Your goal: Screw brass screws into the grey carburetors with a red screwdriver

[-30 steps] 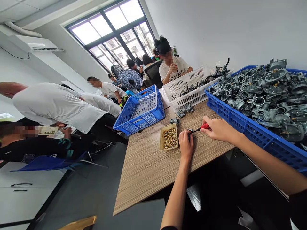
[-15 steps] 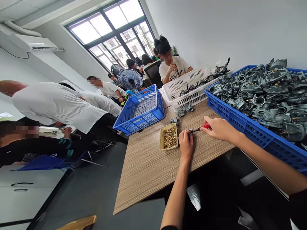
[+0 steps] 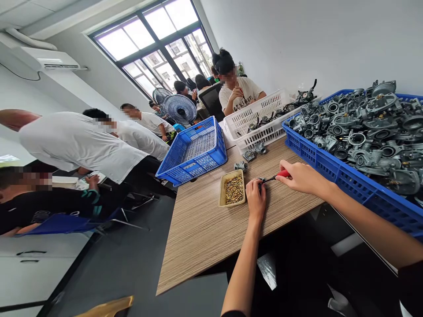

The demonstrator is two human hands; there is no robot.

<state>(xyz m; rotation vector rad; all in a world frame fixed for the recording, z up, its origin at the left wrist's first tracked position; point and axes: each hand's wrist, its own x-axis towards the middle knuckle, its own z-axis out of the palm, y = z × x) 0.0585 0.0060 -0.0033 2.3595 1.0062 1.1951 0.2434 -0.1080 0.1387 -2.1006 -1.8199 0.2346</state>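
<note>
My left hand [image 3: 256,197] is closed around a small metal part [image 3: 260,185] on the table, most of it covered by my fingers; it resembles the carburetors nearby. In my right hand [image 3: 302,177] is a red-handled screwdriver [image 3: 283,174], its dark shaft pointing left to the part under my left hand. Just left of that hand stands a shallow cream tray [image 3: 222,199] of small brass pieces [image 3: 234,189]. A loose carburetor [image 3: 241,165] lies behind the tray, and two more [image 3: 254,152] are farther back by the white basket.
At right, a blue crate [image 3: 317,160] is heaped with carburetors [image 3: 370,132]. A white basket [image 3: 246,140] with dark-fitted parts stands at the back; another blue crate [image 3: 190,169] sits at the table's [image 3: 198,229] far left corner. A co-worker [image 3: 239,90] sits opposite.
My hands, the screwdriver and the part stay almost in place. At left, a person behind the bending co-worker has raised their head into view.
</note>
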